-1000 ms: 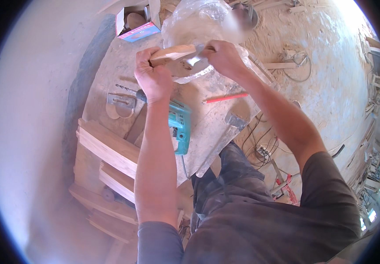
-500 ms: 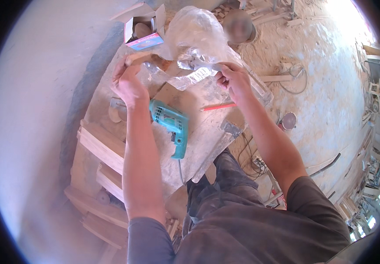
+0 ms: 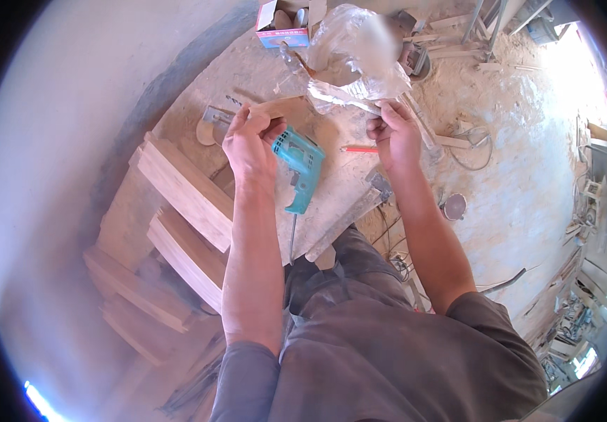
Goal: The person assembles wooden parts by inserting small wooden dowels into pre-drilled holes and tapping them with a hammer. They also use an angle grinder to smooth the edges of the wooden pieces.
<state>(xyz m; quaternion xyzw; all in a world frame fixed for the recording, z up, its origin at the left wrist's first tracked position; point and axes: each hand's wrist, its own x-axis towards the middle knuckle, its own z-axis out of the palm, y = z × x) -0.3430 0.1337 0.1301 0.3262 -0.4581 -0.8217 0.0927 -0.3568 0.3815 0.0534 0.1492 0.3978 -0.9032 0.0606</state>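
Left hand (image 3: 248,148) lower now, nearer drill (image 3: 305,162) — grasping wood piece (image 3: 282,107) between drill and plastic bag (image 3: 333,35). Right hand (image 3: 396,133) pinches pale strip (image 3: 369,107) at bag's rim — tool or plastic, cannot tell. Work shifts to bag's near side.

A pale wall (image 3: 50,155) stands at left, and bright light (image 3: 572,60) washes the dusty floor (image 3: 521,141) at right.
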